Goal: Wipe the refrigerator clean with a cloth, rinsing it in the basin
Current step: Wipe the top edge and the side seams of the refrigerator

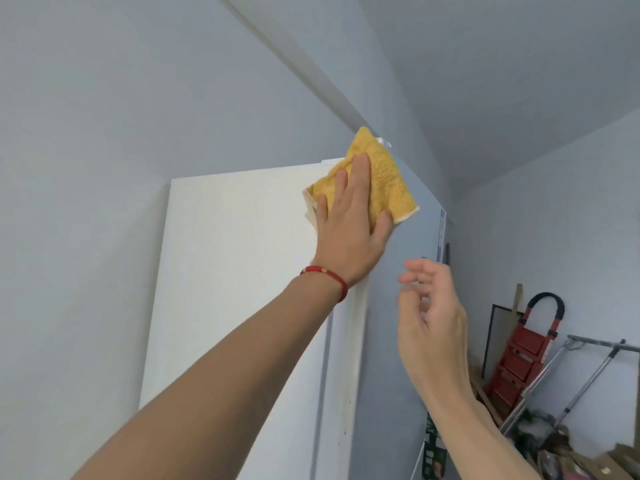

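— Refrigerator [242,271] top corner: the left hand [349,233] lies flat, fingers straight, pressing the yellow cloth [384,174] against the upper edge.

— And the right hand [433,317]?

— Raised beside the grey side panel, fingers loosely curled, holding nothing. A red step ladder [519,358] leans by the far wall.

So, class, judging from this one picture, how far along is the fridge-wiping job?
Done: nothing can be confirmed; the white refrigerator shows no clear wiped or wet patch.
In hand: the left hand presses the yellow cloth flat at the top corner, where white face meets grey side. The right hand hovers open, holding nothing.
Left: the lower faces, where small dark specks show near the edge, and rinsing; no basin is in view.
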Demonstrator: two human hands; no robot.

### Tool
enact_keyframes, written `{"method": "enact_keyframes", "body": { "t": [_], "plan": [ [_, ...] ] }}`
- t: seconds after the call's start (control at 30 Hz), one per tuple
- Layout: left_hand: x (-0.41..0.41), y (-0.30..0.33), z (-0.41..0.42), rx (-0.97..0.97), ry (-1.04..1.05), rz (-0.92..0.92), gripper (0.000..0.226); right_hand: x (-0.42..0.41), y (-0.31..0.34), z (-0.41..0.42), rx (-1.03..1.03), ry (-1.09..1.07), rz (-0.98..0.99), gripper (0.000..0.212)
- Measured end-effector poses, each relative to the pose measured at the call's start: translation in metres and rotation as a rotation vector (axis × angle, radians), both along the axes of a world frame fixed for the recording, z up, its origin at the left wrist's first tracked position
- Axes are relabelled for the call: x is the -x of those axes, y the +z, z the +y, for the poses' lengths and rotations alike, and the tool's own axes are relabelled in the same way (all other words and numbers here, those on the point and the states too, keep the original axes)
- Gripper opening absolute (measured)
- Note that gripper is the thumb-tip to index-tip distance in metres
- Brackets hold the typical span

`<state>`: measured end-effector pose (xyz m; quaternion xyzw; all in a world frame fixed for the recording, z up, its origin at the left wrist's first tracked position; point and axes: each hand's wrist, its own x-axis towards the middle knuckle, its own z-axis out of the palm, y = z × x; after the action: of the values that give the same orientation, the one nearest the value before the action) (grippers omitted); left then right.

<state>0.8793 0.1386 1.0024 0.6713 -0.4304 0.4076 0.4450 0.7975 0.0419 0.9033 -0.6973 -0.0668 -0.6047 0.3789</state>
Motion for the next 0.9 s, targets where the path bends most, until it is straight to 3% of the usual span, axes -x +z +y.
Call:
{"method": "enact_keyframes", "body": {
  "t": [0.2, 0.33, 0.4, 0.57, 0.67, 0.9],
  "plan": [
    [-0.003, -0.104, -0.001, 0.004, -0.029, 0.020, 0.079, 0.002, -0.001, -0.009, 0.152, -0.055, -0.074, 0.016],
    [0.007, -0.188, 0.010, -0.089, -0.056, 0.088, 0.079, 0.001, -0.013, -0.016, 0.381, -0.176, -0.020, 0.010],
    [0.003, -0.196, 0.017, -0.151, -0.055, 0.102, 0.083, 0.001, -0.018, -0.020, 0.447, -0.188, -0.003, 0.011],
    [-0.011, -0.137, 0.030, -0.224, -0.044, 0.058, 0.086, -0.009, -0.004, -0.027, 0.532, -0.183, 0.060, 0.032],
    [-0.009, -0.133, 0.025, -0.163, -0.060, 0.041, 0.083, -0.020, 0.025, -0.019, 0.538, -0.170, 0.088, 0.051],
    [0.009, -0.271, 0.022, -0.129, -0.068, 0.141, 0.079, -0.031, 0.030, -0.011, 0.425, -0.006, 0.066, 0.059]
  ]
}}
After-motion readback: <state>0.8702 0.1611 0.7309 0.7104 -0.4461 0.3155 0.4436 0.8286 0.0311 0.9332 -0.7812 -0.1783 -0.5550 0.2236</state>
